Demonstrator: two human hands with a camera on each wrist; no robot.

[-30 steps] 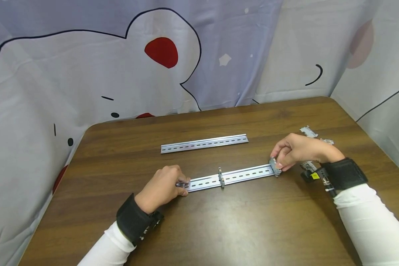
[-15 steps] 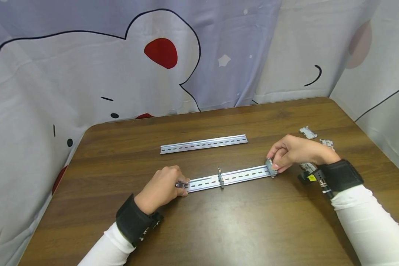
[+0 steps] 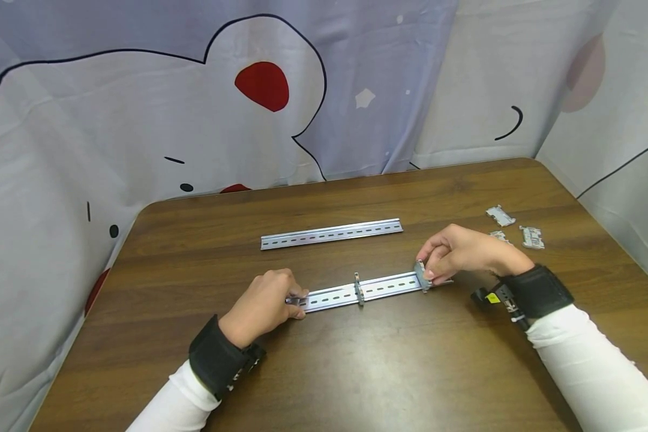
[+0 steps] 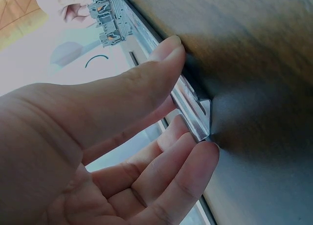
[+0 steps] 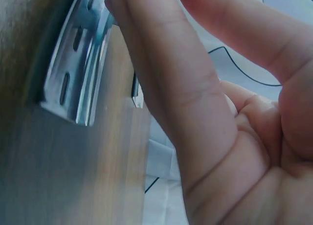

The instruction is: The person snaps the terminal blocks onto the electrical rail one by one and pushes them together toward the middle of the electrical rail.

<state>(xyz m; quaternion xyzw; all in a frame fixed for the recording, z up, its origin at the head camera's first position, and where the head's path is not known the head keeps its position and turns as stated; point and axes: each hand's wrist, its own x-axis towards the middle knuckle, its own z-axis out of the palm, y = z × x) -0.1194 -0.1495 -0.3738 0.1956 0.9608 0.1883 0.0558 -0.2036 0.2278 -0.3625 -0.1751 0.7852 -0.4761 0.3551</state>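
Observation:
A slotted metal DIN rail [image 3: 391,287] lies across the table in the head view. My left hand [image 3: 263,305] pinches its left end, with the thumb [image 4: 168,54] on one edge and fingers on the other in the left wrist view. One thin grey terminal block [image 3: 359,289] stands upright across the rail near its middle. Close to the right end, my right hand [image 3: 461,255] pinches another grey terminal block [image 3: 422,276] between thumb and fingers, set across the rail. The right wrist view shows the rail's bare end [image 5: 73,83] beside the fingers; the held block is hidden there.
A second DIN rail [image 3: 332,234] lies behind the first, roughly parallel. Loose terminal blocks lie at the back right: one block [image 3: 500,215] farthest back, another block [image 3: 532,237] to its right, and a third [image 3: 500,235] partly hidden behind the right hand.
My right hand has moved left along the rail with the terminal block, away from the right end, which now shows. The left hand and the middle block have stayed put.

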